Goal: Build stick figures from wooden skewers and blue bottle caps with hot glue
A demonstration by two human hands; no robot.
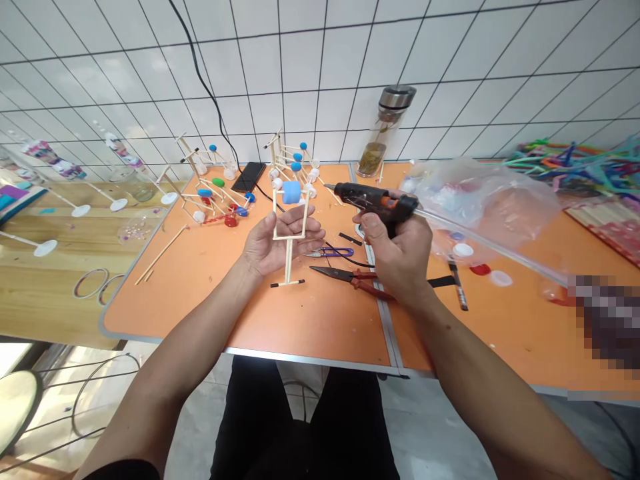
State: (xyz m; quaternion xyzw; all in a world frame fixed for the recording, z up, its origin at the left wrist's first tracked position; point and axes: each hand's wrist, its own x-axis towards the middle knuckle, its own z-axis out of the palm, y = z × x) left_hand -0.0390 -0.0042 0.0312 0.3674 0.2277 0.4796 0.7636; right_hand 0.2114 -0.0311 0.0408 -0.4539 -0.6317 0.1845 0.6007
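Observation:
My left hand (277,243) lies palm up above the orange table (210,280) and cradles a small wooden stick frame (290,230) with a blue bottle cap (291,193) at its top. The fingers curl loosely behind the frame. My right hand (397,243) grips a black and orange hot glue gun (375,198). Its nozzle points left toward the frame, a short gap away. A clear glue stick (480,243) juts out of the gun's back to the right.
Red-handled pliers (350,277), small purple-handled scissors (335,252) and a marker (457,287) lie under my hands. Finished stick models (215,193) and a phone (249,177) are behind. A glass bottle (383,133), a plastic bag (480,200), loose caps and pipe cleaners (575,160) are at the right.

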